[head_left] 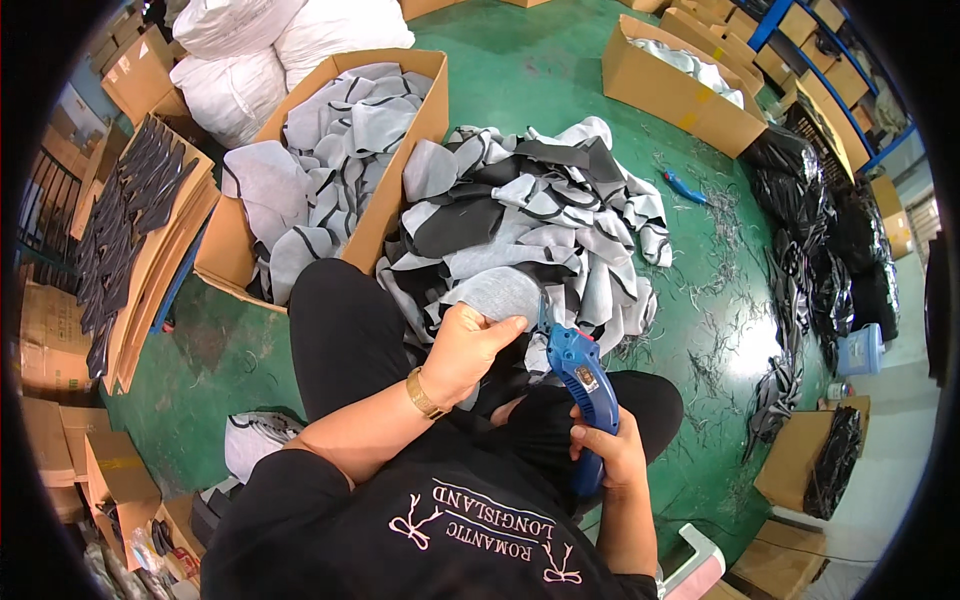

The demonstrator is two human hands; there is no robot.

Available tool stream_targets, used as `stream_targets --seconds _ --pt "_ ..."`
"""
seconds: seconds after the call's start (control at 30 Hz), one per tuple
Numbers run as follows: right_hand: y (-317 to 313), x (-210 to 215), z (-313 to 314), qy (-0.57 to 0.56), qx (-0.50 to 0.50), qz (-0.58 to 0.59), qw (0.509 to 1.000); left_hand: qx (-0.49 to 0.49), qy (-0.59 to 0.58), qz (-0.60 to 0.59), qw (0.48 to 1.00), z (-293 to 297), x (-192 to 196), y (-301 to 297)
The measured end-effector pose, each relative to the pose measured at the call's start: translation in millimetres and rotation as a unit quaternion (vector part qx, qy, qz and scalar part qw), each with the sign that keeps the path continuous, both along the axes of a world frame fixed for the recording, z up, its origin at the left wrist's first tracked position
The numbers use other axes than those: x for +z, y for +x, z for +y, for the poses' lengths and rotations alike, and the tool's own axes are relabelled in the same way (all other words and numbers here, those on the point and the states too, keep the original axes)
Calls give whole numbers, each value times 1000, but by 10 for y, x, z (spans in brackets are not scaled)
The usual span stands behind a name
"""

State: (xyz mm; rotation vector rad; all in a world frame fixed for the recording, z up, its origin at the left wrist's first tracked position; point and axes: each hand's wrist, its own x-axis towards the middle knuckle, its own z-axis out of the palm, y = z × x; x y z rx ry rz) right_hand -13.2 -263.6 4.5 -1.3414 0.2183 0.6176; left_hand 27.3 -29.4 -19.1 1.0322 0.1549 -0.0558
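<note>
Nearest the camera, your right hand (607, 447) was wrapped tight around the handle of the blue electric cutter (577, 385), its blade apparently at the edge of the grey fabric piece (497, 291). Your left hand (462, 347) pinched that piece over your lap. Beyond lay the fabric heap (545, 210) on the green floor (540, 80), beside the cardboard box (335, 160) of cut pieces.

A grey fabric piece (497, 292) with a black edge lies curved over the lap, at ten o'clock from the blue electric cutter (580, 385). The cutter points up toward twelve o'clock, its tip touching the fabric's right edge.
</note>
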Motion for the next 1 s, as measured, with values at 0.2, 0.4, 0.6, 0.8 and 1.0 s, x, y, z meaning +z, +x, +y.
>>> stream_targets --seconds 0.2,0.4,0.6,0.8,1.0 --pt "53 90 -60 -5 22 9 1000 -17 126 -4 992 144 -67 -4" --pt "69 124 -141 -7 53 16 998 -12 135 -63 989 147 142 8" --pt "80 184 -106 -29 55 5 998 -129 225 -66 963 338 78 -17" --pt "139 210 -21 -48 48 -22 997 -129 227 -98 960 287 158 -48" --pt "406 202 177 8 -4 -87 996 -158 126 -8 979 271 124 -119"
